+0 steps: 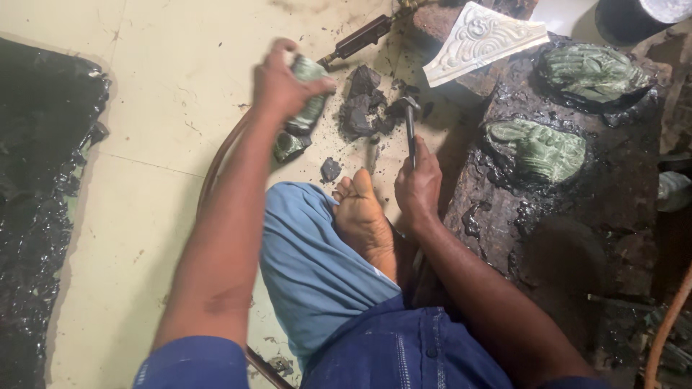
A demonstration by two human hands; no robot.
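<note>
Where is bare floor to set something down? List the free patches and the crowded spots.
Free: pale floor between the black sheet and the left hand. Crowded: black chunks between left hand and right hand; the dark block holding green pieces.

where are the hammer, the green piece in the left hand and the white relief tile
hammer (409,119): head view, on its shaft
green piece (311,97): head view, on its middle
white tile (481,39): head view, on its patterned face

You have three green embossed pieces: one in your left hand (285,83), two on the dark block (577,209) at right. One white embossed plate (481,39) lies far, one hammer (411,130) in your right hand (418,189).
</note>
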